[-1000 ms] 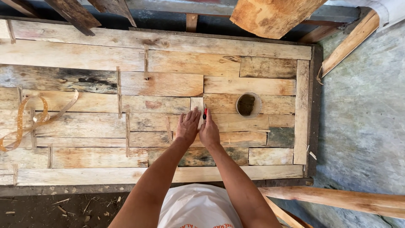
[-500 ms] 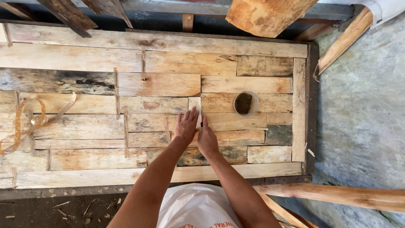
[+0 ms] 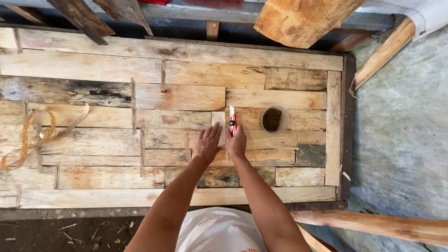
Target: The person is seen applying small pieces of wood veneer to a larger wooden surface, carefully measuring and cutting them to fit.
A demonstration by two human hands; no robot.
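Since the earlier frames the red knife [image 3: 232,122] has come into clearer view, standing up out of the right hand [image 3: 236,143], while both hands stay close together at the middle of the counter [image 3: 186,51]. That right hand has its grip closed around the knife's lower end. Its long axis runs straight away from the person, with the upper end pointing toward the far edge of the counter. Just left of the grip, the left hand [image 3: 207,143] lies flat and open, fingers spread on the planks, holding nothing. Between the two hands, a small pale strip of wood [image 3: 218,126] runs parallel to the knife. Right of the grip and a little farther off, a round hole [image 3: 273,119] opens in the planks. Far left of the grip lies a curled tan strap [image 3: 32,137].
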